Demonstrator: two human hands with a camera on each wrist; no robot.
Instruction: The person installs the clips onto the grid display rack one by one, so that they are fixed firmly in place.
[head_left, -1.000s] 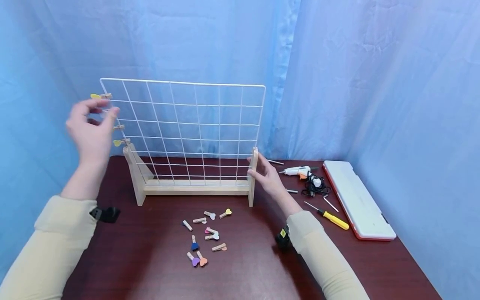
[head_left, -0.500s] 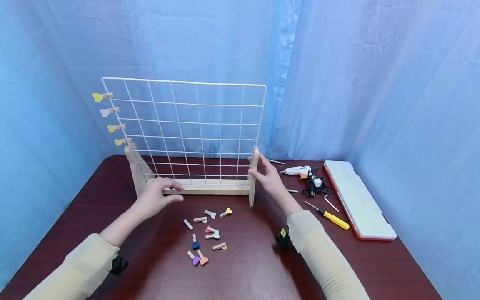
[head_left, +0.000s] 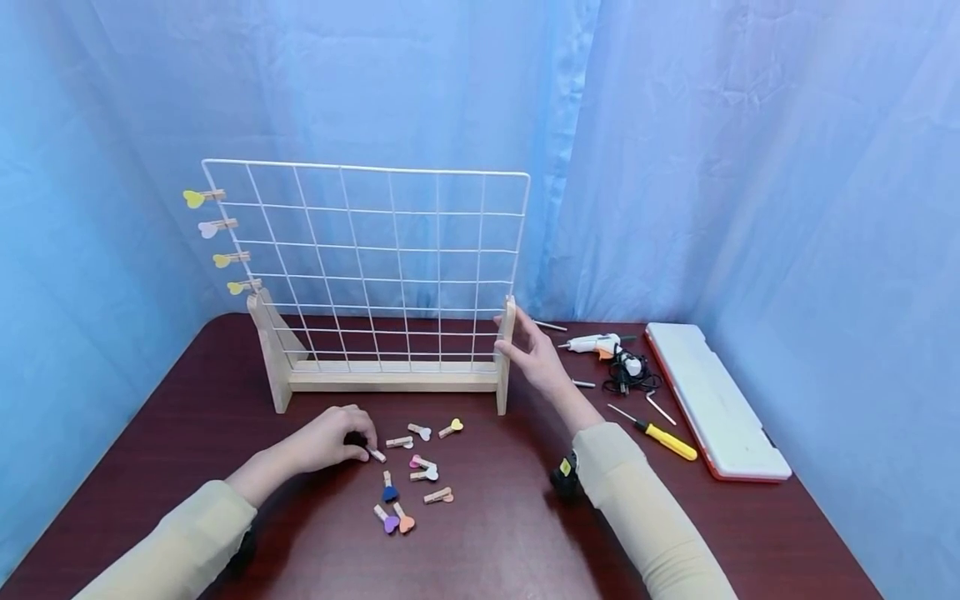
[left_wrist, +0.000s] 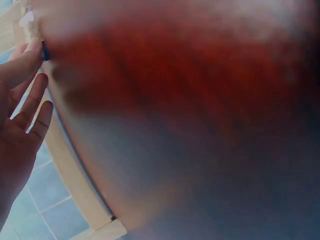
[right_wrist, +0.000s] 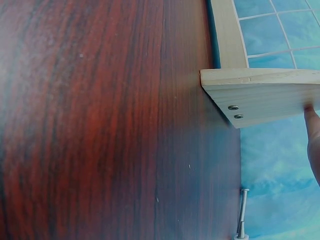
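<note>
The left hand (head_left: 330,437) is pinching a clip (head_left: 378,457) on the bench (head_left: 525,546), ideally without pushing other clips (head_left: 424,476), while the right hand (head_left: 537,360) is gripping the wooden leg (head_left: 503,390) of the rack (head_left: 393,382).

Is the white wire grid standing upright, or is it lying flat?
The wire grid is upright: it rises from between the wooden side pieces, and the right hand holds one of them.

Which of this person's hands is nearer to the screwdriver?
The right hand: it holds the stand at its right end, left of and beyond the screwdriver. The left hand is much farther left, where it pinches a clothespin.
</note>
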